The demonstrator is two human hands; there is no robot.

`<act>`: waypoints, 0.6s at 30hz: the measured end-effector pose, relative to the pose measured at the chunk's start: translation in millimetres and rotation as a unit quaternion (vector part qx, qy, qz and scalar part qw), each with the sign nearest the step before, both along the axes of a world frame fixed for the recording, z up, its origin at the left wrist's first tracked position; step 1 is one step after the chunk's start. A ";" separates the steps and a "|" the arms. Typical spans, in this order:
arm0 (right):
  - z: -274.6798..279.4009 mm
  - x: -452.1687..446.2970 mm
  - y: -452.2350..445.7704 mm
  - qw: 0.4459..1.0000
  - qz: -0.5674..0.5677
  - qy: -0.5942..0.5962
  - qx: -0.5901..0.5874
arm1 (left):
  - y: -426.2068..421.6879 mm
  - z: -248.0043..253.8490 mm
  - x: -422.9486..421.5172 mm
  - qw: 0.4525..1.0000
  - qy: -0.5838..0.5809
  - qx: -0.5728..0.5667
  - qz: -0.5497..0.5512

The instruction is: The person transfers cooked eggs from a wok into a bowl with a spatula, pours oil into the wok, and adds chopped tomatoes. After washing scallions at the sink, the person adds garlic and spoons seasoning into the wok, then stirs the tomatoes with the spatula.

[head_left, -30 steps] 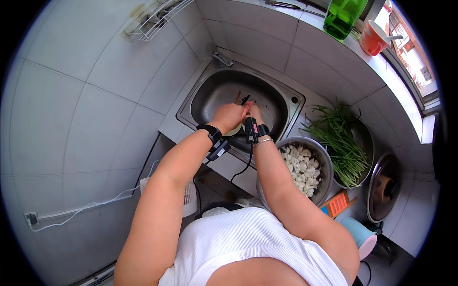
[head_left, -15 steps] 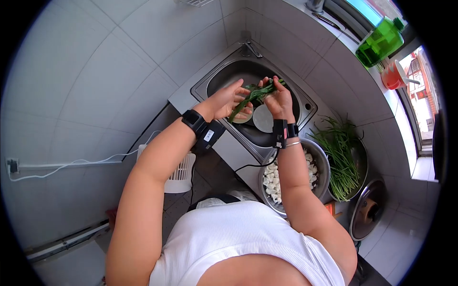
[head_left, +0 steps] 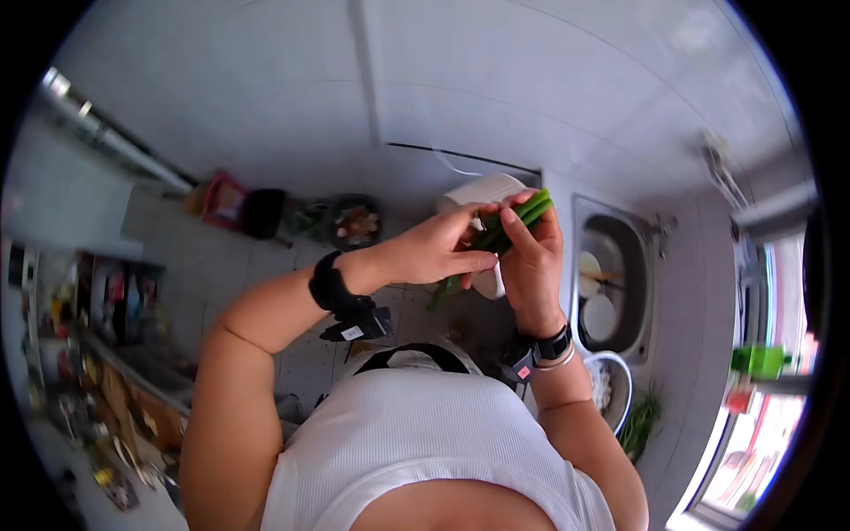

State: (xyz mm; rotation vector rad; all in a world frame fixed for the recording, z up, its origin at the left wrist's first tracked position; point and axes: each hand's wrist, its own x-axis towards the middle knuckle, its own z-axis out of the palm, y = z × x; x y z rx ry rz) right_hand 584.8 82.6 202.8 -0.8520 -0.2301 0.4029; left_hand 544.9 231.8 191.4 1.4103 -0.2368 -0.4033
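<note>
Both hands hold a bunch of leafy green stalks [head_left: 534,210] in front of my chest, beside the sink. My right hand [head_left: 538,279] is wrapped round the bunch, with the thumb across it and the bright green ends sticking out at the top. My left hand [head_left: 425,250] closes on the darker, leafy part from the left. Some leaf tips hang below the fingers. Each wrist carries a black strap with a small box.
To the right is a steel sink [head_left: 634,292] with bowls in it and a faucet [head_left: 662,223]. A metal basin [head_left: 630,396] of white pieces and more long green stalks [head_left: 644,425] stand nearer me. A bowl [head_left: 356,223] and a black stool [head_left: 264,212] are at the left.
My view and body have turned left, away from the sink. The bunch has come out from over the sink, and my left hand has gone from spread fingers to gripping it.
</note>
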 end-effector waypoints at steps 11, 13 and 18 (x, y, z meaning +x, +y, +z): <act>-50.6 -201.5 365.3 0.887 0.461 0.023 -0.019 | 244.2 -50.9 -302.0 0.763 0.009 -0.098 0.639; -60.9 -254.0 407.1 0.854 0.520 0.015 0.013 | 259.6 -55.3 -362.0 0.654 0.027 -0.246 0.715; -74.4 -317.9 510.4 0.793 0.608 0.023 -0.023 | 295.4 -91.9 -433.9 0.491 -0.062 -0.349 0.796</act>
